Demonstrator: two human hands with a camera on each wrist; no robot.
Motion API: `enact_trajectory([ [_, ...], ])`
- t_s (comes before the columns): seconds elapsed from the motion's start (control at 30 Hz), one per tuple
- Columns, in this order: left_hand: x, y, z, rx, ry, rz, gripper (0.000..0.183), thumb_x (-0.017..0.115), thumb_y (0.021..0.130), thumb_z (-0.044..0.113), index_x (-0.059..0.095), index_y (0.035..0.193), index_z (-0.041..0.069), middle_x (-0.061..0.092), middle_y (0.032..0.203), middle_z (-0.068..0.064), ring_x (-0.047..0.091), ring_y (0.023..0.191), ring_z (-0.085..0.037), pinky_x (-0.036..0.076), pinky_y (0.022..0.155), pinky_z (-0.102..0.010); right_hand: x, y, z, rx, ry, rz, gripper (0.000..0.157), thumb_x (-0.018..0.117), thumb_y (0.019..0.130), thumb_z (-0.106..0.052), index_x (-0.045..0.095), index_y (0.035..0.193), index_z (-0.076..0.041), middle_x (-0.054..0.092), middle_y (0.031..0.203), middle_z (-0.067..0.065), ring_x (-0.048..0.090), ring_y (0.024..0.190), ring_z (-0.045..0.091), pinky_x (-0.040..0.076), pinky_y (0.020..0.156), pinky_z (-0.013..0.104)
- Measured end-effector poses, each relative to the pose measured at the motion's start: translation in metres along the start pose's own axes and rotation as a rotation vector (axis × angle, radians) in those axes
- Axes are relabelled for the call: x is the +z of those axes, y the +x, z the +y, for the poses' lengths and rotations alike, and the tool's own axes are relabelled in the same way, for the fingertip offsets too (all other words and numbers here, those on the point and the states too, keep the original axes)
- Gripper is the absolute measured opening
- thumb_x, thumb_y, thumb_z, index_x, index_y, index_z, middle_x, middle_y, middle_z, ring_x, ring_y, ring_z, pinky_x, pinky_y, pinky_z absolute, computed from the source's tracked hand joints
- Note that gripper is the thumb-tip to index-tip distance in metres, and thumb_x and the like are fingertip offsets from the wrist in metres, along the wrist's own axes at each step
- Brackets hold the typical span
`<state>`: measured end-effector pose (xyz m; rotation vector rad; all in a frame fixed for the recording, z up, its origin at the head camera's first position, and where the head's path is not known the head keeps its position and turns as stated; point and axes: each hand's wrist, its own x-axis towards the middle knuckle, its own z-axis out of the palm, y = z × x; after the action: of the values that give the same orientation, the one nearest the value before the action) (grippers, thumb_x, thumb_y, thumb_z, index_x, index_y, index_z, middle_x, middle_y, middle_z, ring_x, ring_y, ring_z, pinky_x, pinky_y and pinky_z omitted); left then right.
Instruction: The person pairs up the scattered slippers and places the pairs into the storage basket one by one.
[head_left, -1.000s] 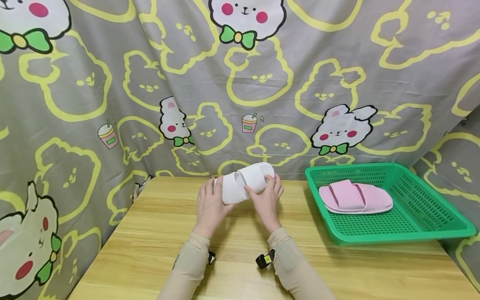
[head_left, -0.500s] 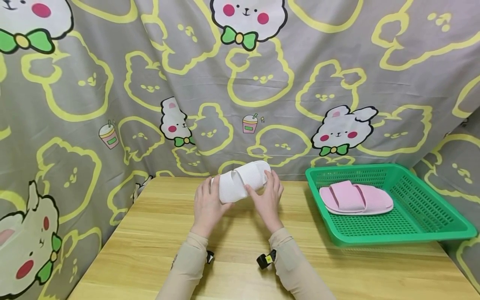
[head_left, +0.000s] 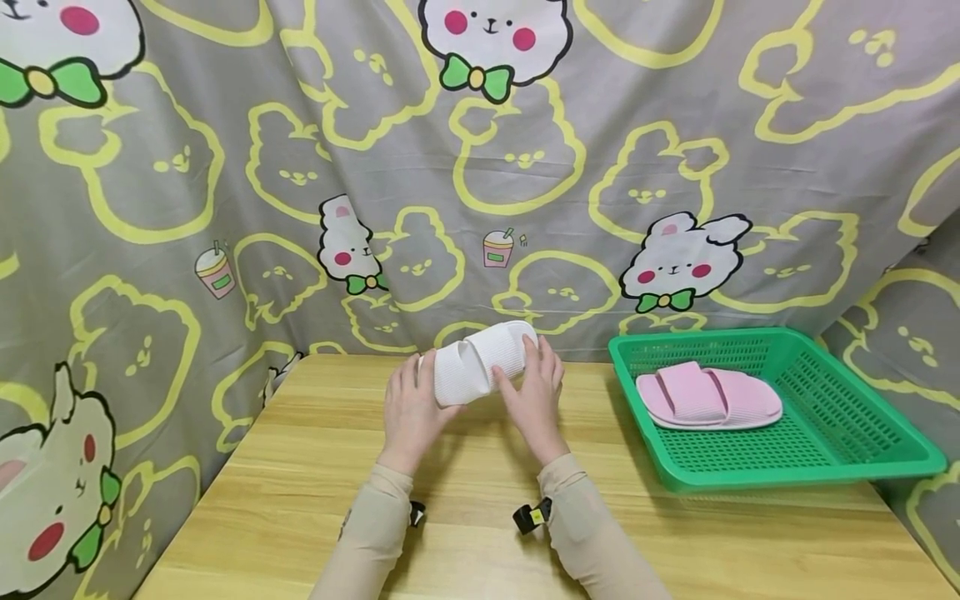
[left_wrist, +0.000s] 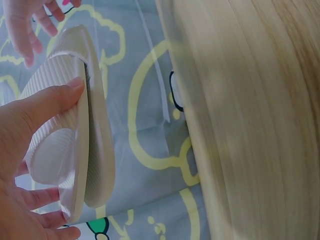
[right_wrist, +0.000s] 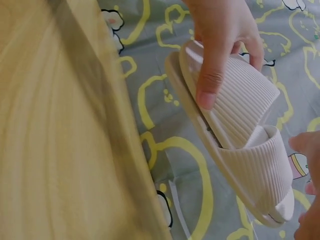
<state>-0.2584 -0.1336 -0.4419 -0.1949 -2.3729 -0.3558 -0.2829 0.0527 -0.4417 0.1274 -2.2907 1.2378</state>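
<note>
A pair of white ribbed slippers [head_left: 468,367], fitted one into the other, is held up over the far part of the wooden table. My left hand [head_left: 412,408] grips their left end. The left wrist view shows its thumb [left_wrist: 60,97] pressed on the ribbed strap and its fingers spread along the far side. At the other end my right hand [head_left: 532,400] has its fingers loosely bent. Both wrist views show a gap between this hand [right_wrist: 309,160] and the slippers, though it overlaps them in the head view.
On the right stands a green plastic basket [head_left: 757,482] with slatted sides. A pair of pink slippers [head_left: 697,398] lies in its left part. A patterned grey curtain [head_left: 420,150] hangs close behind the wooden table [head_left: 300,500].
The white slippers and my left hand have shifted slightly to the left. My right hand has stayed almost in place. The basket and pink slippers have not moved.
</note>
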Motion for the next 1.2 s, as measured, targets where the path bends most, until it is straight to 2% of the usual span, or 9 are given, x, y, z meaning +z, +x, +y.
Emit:
enact_trajectory([
  [0.2, 0.000, -0.002, 0.000, 0.000, 0.001, 0.002, 0.106, 0.095, 0.051, 0.040, 0.046, 0.139, 0.008, 0.055, 0.128, -0.024, 0.054, 0.114, -0.042, 0.046, 0.099, -0.050, -0.005, 0.003, 0.000, -0.010, -0.026, 0.010, 0.072, 0.068, 0.088, -0.040, 0.039, 0.147, -0.010, 0.032, 0.152, 0.020, 0.024, 0.140, 0.041, 0.023, 0.112, 0.060],
  [0.63, 0.001, 0.000, -0.002, -0.005, -0.010, 0.017, 0.106, 0.096, 0.051, 0.039, 0.045, 0.139, 0.008, 0.055, 0.127, -0.023, 0.054, 0.114, -0.042, 0.045, 0.100, -0.051, -0.022, 0.005, 0.002, -0.023, -0.143, -0.099, 0.072, 0.060, 0.092, -0.049, 0.033, 0.151, -0.018, 0.028, 0.155, 0.014, 0.019, 0.144, 0.036, 0.022, 0.113, 0.060],
  [0.9, 0.001, -0.001, -0.002, 0.004, -0.005, 0.023, 0.106, 0.095, 0.052, 0.041, 0.046, 0.139, 0.009, 0.055, 0.127, -0.023, 0.054, 0.114, -0.041, 0.045, 0.099, -0.051, -0.032, 0.000, 0.006, -0.086, -0.208, -0.118, 0.073, 0.060, 0.091, -0.050, 0.034, 0.151, -0.017, 0.028, 0.156, 0.017, 0.019, 0.145, 0.039, 0.021, 0.114, 0.063],
  [1.2, 0.000, 0.001, -0.003, -0.010, -0.028, 0.016, 0.106, 0.096, 0.050, 0.038, 0.046, 0.139, 0.009, 0.055, 0.128, -0.023, 0.054, 0.115, -0.042, 0.044, 0.100, -0.052, -0.047, -0.006, 0.009, -0.151, -0.266, -0.177, 0.073, 0.061, 0.091, -0.049, 0.033, 0.152, -0.019, 0.027, 0.157, 0.016, 0.018, 0.147, 0.039, 0.021, 0.114, 0.065],
])
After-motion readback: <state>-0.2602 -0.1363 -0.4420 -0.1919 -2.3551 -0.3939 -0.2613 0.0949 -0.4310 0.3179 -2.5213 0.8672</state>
